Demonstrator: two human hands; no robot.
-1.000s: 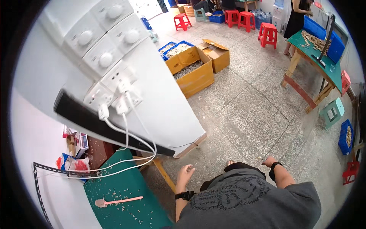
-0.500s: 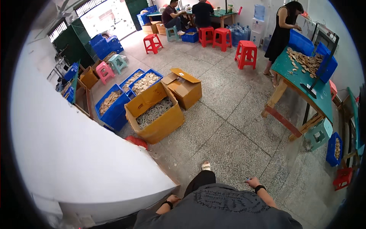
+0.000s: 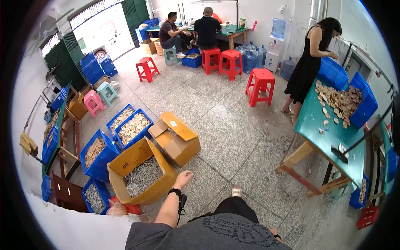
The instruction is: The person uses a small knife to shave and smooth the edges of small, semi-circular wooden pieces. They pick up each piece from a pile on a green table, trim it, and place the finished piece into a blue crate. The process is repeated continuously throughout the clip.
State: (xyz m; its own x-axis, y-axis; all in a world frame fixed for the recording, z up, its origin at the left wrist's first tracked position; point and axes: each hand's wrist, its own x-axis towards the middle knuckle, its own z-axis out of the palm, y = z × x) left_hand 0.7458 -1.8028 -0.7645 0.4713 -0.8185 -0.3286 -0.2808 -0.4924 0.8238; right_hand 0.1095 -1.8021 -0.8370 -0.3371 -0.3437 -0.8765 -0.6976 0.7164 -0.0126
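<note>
My left hand (image 3: 183, 179) is out in front of me with its fingers curled in, and nothing shows in it. A black band with a small dangling cord is round that wrist. The nearest thing to it is an open cardboard box (image 3: 164, 183) holding many grey rings (image 3: 143, 175). Beside that stands a second carton (image 3: 181, 148) with raised flaps. My right hand (image 3: 273, 231) hangs by my right side, mostly hidden behind my grey shirt, so its fingers cannot be made out. Over the floor, one of my feet (image 3: 236, 191) steps forward.
Blue crates (image 3: 100, 152) of flat tan pieces stand left of the boxes. A green table (image 3: 333, 141) with a heap of tan pieces is on the right, a person in black (image 3: 308, 62) standing there. Red stools (image 3: 260, 85) and two seated people (image 3: 206, 31) are farther back.
I have moved forward, and the boxes and the green table are nearer. My left hand has swung up and forward; my right has dropped back behind my shirt.
</note>
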